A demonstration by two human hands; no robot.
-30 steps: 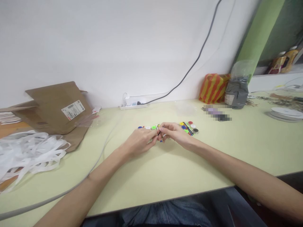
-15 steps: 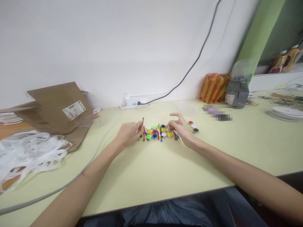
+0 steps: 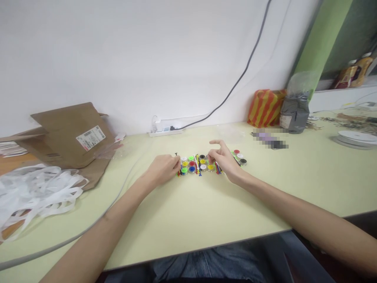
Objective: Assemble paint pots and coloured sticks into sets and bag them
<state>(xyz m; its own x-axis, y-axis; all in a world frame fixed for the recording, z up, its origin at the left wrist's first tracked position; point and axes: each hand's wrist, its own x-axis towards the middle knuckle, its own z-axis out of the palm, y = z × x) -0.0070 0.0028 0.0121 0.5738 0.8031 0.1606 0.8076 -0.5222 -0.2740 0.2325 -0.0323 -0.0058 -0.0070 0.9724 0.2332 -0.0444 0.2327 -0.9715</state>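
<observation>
Small round pieces with coloured tops and clear sides, such as a red one (image 3: 192,163) and a yellow one (image 3: 210,168), stand in groups on the table. Thin coloured sticks with forked ends (image 3: 198,165) lie between the groups. At the left end, my left hand (image 3: 165,169) is closed on a black stick (image 3: 176,153), whose forked tip pokes out above the fingers. My right hand (image 3: 225,159) hovers over the right-hand groups with its index finger raised and bent. Its other fingers are curled close together; what they pinch, if anything, is hidden.
A brown paper package (image 3: 73,133) and a heap of white ribbon (image 3: 44,192) lie at left. A grey cable (image 3: 97,218) crosses the table. Along the wall are a power strip (image 3: 166,133), a striped bag (image 3: 265,108) and a grey bag (image 3: 294,114). White spools (image 3: 356,137) sit at right.
The black stick in my left hand has dropped lower, with less of it showing above the fingers. My left hand has turned slightly palm-down. My right hand is almost unchanged.
</observation>
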